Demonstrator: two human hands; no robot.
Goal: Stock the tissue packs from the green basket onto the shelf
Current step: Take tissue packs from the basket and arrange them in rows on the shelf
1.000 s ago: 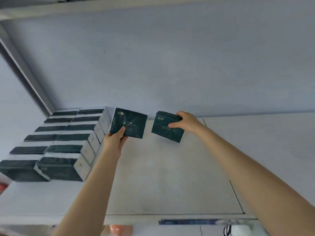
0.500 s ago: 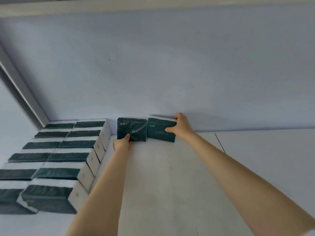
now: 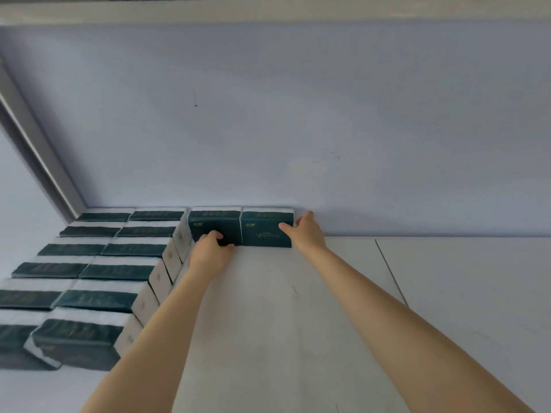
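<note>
Two dark green tissue packs stand side by side against the back wall of the white shelf (image 3: 268, 308). My left hand (image 3: 210, 251) grips the lower front of the left pack (image 3: 214, 223), fingers curled on its face. My right hand (image 3: 304, 234) holds the right pack (image 3: 262, 229), thumb on its front and fingers round its right end. To the left, several more green and white packs (image 3: 119, 272) stand in two rows running toward me. The green basket is out of view.
The pale blue back wall (image 3: 298, 129) rises behind the packs. A grey upright post (image 3: 38, 162) slants at the left. Another shelf board (image 3: 268, 10) runs overhead. A seam (image 3: 390, 272) crosses the shelf surface at the right.
Both hands have pushed the two packs back until they stand upright against the back wall, next to the stocked rows. The view has moved closer to the shelf.
</note>
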